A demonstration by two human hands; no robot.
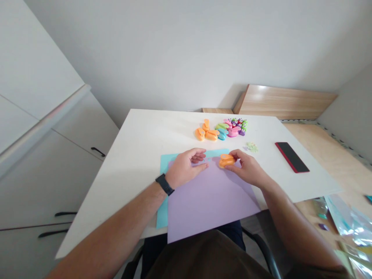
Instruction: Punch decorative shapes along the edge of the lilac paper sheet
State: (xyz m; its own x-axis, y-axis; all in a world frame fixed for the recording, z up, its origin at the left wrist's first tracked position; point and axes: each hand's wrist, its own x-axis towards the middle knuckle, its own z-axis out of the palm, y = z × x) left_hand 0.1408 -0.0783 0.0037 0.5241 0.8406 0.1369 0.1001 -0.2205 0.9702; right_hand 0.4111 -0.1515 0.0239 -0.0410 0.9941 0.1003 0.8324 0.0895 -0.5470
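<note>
My right hand (245, 166) grips an orange craft paper punch (226, 160) between thumb and fingers, over the top right part of a purple paper sheet (209, 205). To its left, my left hand (190, 164) is open, with curled fingers and the thumb apart, just above the sheet's top left part. A dark watch (164, 184) is on the left wrist. Small cut marks or bits show near the left fingertips, too small to make out. A light blue sheet (162, 213) lies under the purple one, which overhangs the table's front edge.
Several orange, green, blue and pink punches (212, 135) and small purple and green pieces with eyes (242, 126) stand at the back of the white table (139, 155). Pale green cutouts (252, 147) and a black-and-red phone-like slab (292, 157) lie to the right.
</note>
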